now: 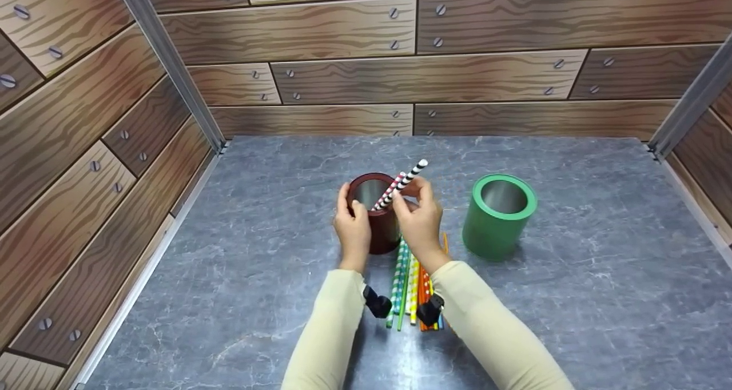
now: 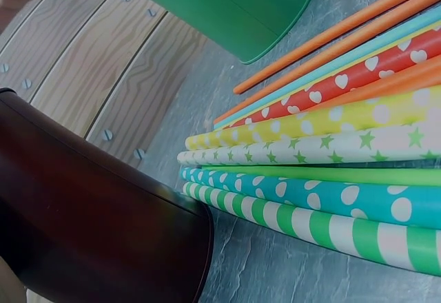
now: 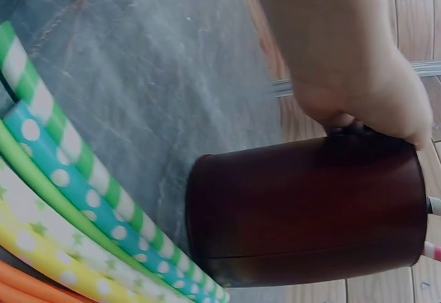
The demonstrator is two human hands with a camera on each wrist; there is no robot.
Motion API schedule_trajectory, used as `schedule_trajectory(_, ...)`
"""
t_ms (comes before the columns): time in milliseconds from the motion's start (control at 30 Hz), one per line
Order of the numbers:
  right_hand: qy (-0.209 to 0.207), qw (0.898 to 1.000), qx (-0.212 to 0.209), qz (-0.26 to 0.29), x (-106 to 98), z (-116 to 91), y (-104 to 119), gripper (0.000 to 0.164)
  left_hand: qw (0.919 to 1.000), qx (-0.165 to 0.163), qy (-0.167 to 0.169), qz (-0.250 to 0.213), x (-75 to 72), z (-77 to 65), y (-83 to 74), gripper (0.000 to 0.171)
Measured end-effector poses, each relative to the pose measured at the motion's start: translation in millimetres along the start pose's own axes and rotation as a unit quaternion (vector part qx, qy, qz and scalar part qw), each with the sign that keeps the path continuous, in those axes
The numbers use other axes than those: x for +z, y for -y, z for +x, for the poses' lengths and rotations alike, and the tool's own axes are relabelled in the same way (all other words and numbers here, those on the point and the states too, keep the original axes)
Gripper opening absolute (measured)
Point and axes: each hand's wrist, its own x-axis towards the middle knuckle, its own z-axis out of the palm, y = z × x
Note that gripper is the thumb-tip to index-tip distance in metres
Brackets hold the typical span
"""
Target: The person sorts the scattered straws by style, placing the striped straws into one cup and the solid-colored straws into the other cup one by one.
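A dark brown-red cylindrical cup (image 1: 384, 233) stands on the table, its mouth facing up. My left hand (image 1: 351, 227) grips the cup's left side near the rim, the thumb over the front edge. A black-and-white striped paper straw (image 1: 420, 167) leans inside the cup, and my right hand (image 1: 423, 218) pinches it at the right rim. Close beside it, a red-and-white straw (image 1: 390, 187) also slants out of the cup; whether the right fingers touch it I cannot tell. Below the hands lies a row of several coloured straws (image 2: 310, 144), some striped, dotted or plain, partly hidden by the right forearm in the head view.
To the right of the hands stands a green cylindrical cup (image 1: 495, 235), upright with an open mouth. The grey marbled table (image 1: 257, 207) is bordered by wood-patterned walls (image 1: 343, 32) at the back and sides.
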Motion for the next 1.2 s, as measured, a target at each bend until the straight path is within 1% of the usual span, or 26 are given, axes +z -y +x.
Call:
schedule_trajectory(233, 0.021, 1.0, 0.007, -0.019, 1.6, -7.8, -4.2, 0.021, 1.0, 0.001, -0.004, 0.006, 0.1, -0.1, 0.5, 0.044)
schedule_trajectory(467, 0.013, 0.999, 0.0, -0.033, 4.5, -12.9, -8.1, 0.017, 0.9999, 0.002, 0.004, -0.011, 0.2, -0.6, 0.3, 0.044)
schedule_trajectory(567, 0.01, 0.999, 0.0, -0.036, 5.4, -13.4, -8.8, 0.016, 1.0, 0.0, 0.005, -0.008, 0.4, -0.2, 0.9, 0.044)
schedule_trajectory(800, 0.021, 0.999, 0.008, -0.032, 5.5, -14.2, -40.0, 0.022, 0.9999, -0.004, 0.009, -0.008, 0.6, 0.4, 1.9, 0.045)
schedule_trajectory(867, 0.024, 0.999, 0.009, -0.034, 4.6, -14.6, -42.7, 0.024, 0.9999, -0.006, 0.01, -0.008, 0.4, 0.3, 2.0, 0.045)
schedule_trajectory(1133, 0.03, 0.999, 0.01, -0.037, 0.9, -15.2, -44.6, 0.025, 1.0, -0.004, 0.009, -0.002, 0.4, 0.8, 1.7, 0.045)
schedule_trajectory(1200, 0.032, 0.999, 0.016, -0.037, -1.5, -15.3, -36.4, 0.025, 0.9999, -0.004, 0.009, -0.003, 0.3, 0.3, 1.4, 0.045)
